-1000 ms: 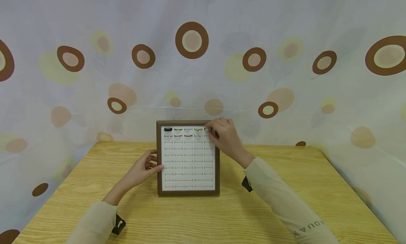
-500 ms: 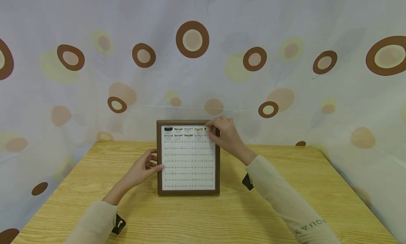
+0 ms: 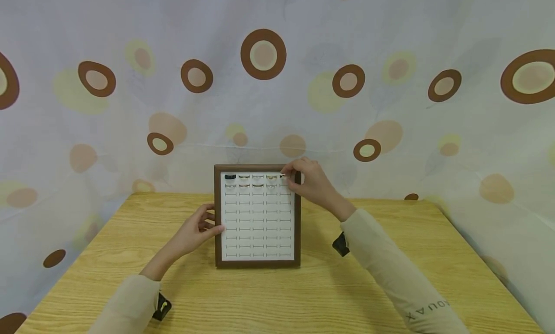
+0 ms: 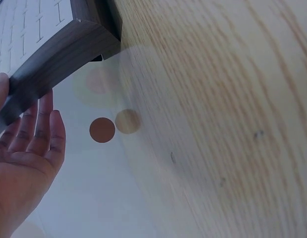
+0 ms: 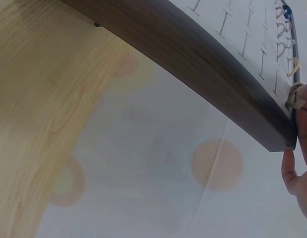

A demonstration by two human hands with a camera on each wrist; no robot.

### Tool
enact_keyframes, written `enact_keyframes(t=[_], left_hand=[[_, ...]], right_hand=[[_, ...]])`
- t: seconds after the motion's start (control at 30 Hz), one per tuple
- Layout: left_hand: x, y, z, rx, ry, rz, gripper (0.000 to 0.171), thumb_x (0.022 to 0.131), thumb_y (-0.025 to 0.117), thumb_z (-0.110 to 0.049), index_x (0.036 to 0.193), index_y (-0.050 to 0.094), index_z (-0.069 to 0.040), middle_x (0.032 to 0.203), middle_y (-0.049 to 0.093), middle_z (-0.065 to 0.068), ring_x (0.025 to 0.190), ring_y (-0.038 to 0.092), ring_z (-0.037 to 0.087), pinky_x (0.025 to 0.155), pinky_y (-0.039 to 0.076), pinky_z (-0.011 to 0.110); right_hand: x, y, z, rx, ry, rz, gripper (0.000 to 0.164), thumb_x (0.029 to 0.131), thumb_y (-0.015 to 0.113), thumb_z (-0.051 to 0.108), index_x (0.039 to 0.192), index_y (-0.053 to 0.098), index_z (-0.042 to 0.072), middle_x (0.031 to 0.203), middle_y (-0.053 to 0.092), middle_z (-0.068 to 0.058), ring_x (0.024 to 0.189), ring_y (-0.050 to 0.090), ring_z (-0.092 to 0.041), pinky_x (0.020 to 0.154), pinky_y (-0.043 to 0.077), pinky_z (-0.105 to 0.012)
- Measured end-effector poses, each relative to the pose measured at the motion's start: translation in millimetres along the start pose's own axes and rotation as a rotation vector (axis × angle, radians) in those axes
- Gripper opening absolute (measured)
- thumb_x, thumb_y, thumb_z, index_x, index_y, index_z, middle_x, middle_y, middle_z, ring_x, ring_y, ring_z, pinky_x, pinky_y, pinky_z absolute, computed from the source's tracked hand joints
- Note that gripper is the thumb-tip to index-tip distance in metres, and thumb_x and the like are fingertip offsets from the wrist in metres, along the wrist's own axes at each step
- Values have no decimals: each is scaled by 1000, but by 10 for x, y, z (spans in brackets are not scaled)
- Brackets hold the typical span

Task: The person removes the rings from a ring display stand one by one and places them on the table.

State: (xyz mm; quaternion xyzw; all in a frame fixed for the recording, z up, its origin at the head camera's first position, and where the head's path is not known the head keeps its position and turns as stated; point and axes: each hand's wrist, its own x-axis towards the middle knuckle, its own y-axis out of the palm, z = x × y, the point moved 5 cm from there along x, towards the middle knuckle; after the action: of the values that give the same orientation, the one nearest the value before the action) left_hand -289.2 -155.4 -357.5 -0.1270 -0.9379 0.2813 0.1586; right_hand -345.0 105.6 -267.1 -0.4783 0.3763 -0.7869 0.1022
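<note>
A brown-framed ring display board [image 3: 257, 228] stands upright on the table, its white panel cut with rows of slits. My left hand [image 3: 197, 230] holds its left side, thumb on the front and fingers behind the edge, as the left wrist view also shows. At the top right corner my right hand [image 3: 310, 180] pinches a gold-toned ring [image 5: 293, 96] at the last slit of the top row. More rings sit in the top two rows, among them a wide dark ring [image 3: 230, 177] at the top left and a gold ring [image 3: 271, 178] beside the pinched one.
The wooden table [image 3: 260, 300] spreads around the board. Behind it hangs a pale curtain [image 3: 303, 107] with brown and yellow circles, which also lines both sides.
My right wrist and sleeve have shifted slightly right, and the fingers have parted a little from the panel, so more of the ring shows. The left hand and board stay put.
</note>
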Motion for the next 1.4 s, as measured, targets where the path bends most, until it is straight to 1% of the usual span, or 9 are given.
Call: enact_keyframes(t=[0.13, 0.43, 0.57, 0.67, 0.87, 1.03, 1.13, 1.27, 1.4], left_hand=[[2, 2, 13, -7, 2, 1, 53, 87, 61, -11, 131, 35, 4, 108, 60, 25, 92, 61, 33, 80, 49, 40], [11, 6, 24, 1, 3, 0, 53, 87, 62, -11, 131, 36, 4, 108, 60, 25, 93, 61, 33, 80, 49, 41], [12, 9, 30, -1, 3, -1, 53, 87, 62, -11, 131, 36, 3, 108, 60, 25, 93, 61, 33, 81, 49, 41], [11, 10, 31, -2, 1, 0, 53, 87, 62, -12, 131, 36, 3, 108, 59, 25, 93, 61, 33, 81, 49, 41], [4, 5, 15, 7, 2, -1, 53, 87, 62, -12, 131, 36, 4, 109, 59, 25, 93, 61, 34, 81, 49, 42], [8, 4, 34, 10, 10, -2, 54, 87, 62, -10, 131, 35, 5, 109, 59, 26, 93, 61, 34, 81, 50, 42], [40, 22, 133, 6, 13, -7, 55, 87, 62, -12, 132, 35, 4, 110, 59, 26, 93, 61, 34, 80, 50, 42], [86, 41, 308, 5, 12, -10, 58, 86, 64, -18, 133, 35, -1, 110, 59, 22, 93, 62, 29, 80, 50, 39], [99, 40, 380, -9, 14, -7, 59, 85, 65, -25, 133, 36, -3, 110, 60, 20, 92, 63, 25, 79, 51, 36]], right_hand=[[10, -25, 0, 34, 20, 38, 14, 80, 64, 0, 93, 65, 3, 88, 65, -6, 79, 55, -16, 71, 46, -32], [4, -100, 24, 54, 47, 90, 12, 81, 65, 2, 93, 65, 3, 91, 65, -7, 84, 57, -18, 76, 48, -35], [-25, -172, 4, 47, 56, 95, 12, 81, 66, 3, 94, 65, 3, 93, 65, -7, 85, 58, -19, 77, 48, -34], [-78, -247, -42, 45, 68, 83, 12, 81, 66, 3, 93, 66, 4, 92, 65, -7, 84, 57, -20, 77, 47, -34], [-250, -355, -177, 34, 118, 64, 14, 79, 69, 1, 92, 66, 6, 90, 65, -6, 83, 56, -21, 77, 46, -35], [-442, -348, -315, 15, 169, 72, 14, 79, 69, 2, 91, 66, 7, 89, 66, -5, 83, 56, -22, 76, 45, -36], [-571, -305, -401, -6, 182, 75, 14, 78, 69, 1, 90, 66, 7, 88, 66, -4, 82, 56, -22, 75, 45, -36], [-727, -232, -508, -19, 196, 96, 12, 77, 69, 0, 88, 67, 6, 86, 66, -5, 80, 57, -24, 74, 45, -37], [-876, -161, -645, -43, 246, 140, 11, 78, 68, 1, 87, 67, 8, 85, 66, -4, 80, 55, -20, 74, 45, -36]])
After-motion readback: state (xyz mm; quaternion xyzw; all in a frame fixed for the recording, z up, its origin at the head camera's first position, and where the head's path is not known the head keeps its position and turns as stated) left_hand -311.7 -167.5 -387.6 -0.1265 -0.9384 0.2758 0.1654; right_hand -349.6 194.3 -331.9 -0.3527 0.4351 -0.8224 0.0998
